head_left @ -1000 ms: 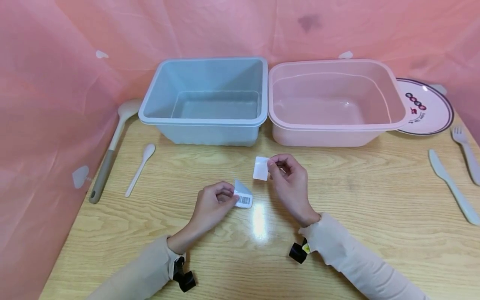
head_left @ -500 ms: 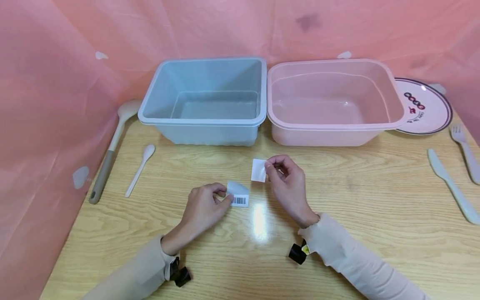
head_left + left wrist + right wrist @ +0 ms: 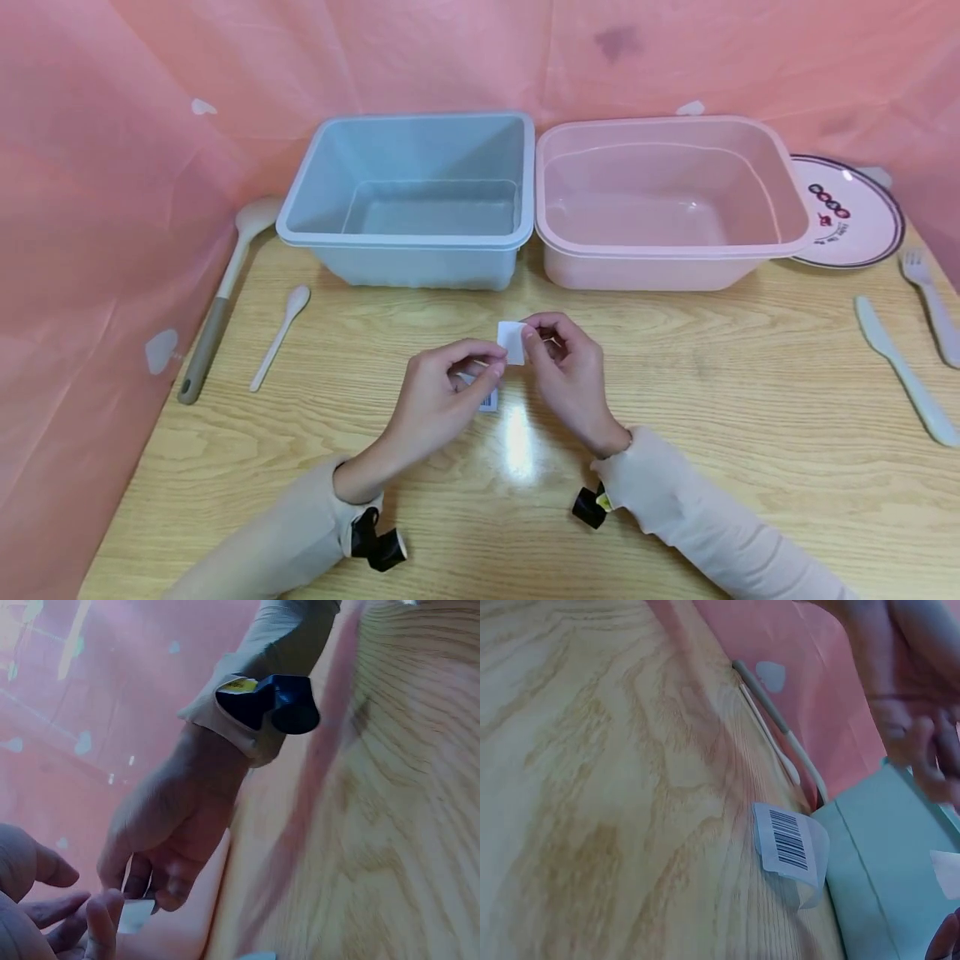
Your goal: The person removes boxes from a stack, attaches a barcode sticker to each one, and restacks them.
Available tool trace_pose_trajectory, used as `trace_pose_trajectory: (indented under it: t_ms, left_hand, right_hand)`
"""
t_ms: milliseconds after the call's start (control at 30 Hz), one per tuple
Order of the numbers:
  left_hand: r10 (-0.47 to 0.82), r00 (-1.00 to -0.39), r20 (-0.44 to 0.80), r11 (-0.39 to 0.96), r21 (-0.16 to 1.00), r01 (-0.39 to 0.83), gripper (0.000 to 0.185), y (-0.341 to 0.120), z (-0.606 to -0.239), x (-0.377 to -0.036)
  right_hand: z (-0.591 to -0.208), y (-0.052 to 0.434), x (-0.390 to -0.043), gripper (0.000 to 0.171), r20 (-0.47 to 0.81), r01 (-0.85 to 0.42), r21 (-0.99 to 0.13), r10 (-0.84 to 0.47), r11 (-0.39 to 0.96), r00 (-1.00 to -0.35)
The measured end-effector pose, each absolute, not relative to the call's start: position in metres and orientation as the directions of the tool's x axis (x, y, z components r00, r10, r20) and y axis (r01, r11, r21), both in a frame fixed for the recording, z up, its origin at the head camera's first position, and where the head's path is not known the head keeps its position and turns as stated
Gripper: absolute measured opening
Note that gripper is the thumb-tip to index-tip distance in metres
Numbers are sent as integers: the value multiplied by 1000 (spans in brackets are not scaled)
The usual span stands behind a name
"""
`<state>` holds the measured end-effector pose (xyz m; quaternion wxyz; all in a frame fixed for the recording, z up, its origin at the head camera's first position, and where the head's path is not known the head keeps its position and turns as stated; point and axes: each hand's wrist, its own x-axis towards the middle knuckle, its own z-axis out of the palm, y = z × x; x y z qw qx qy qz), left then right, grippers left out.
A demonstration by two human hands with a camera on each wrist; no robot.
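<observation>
Pinching a small white square sticker (image 3: 512, 342) by its right edge, the right hand (image 3: 572, 379) holds it up just above the bench (image 3: 675, 467), flat face toward the camera, fingertips narrow on it. Left hand (image 3: 438, 392) sits just left of the sticker, thumb and forefinger closing toward its left edge; contact looks likely from the head view, but whether that grip has the sticker or only touches it I cannot tell. Sticker lies between the two hands, so both are equally near it, the right already holding.

Below the left fingers, a curled white barcode label backing (image 3: 791, 851) lies flat on the bench, long axis running away from the person, one end lifting; the left hand hovers over it and mostly hides it in the head view.

Farther out: pale blue rectangular plastic tub (image 3: 408, 200) and pink rectangular plastic tub (image 3: 667, 200) side by side, rims touching, behind the hands. Left of them a small white plastic spoon (image 3: 281, 333) and a large grey-handled white ladle (image 3: 221, 300). Right side: white round plate with dark rim (image 3: 851, 212), pale plastic knife (image 3: 903, 371), pale plastic fork (image 3: 930, 304). Pink cloth backdrop (image 3: 112, 167) all round.
</observation>
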<state>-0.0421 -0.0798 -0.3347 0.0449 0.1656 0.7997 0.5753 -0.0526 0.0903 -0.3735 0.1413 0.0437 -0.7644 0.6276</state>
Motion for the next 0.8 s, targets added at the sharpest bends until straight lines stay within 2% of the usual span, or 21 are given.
trace_pose_trajectory:
  t_ms: [233,500,800]
  left_hand:
    - [271,-960,75,268,952,150,13,-73,-338,-51]
    - [230,-973,16,179,982,59,14,-70,-339,-54]
    - [172,-984,-35,141,990,-10,16,-71,-340,-57]
  right_hand:
    - [-374,89,-49,10,389,-352,-884,64,308,-919]
    - [-378,86,-48,10,512,-479,-819,24,315,-859]
    - [-376,84,-47,12,547,-514,-787,2,342,-837]
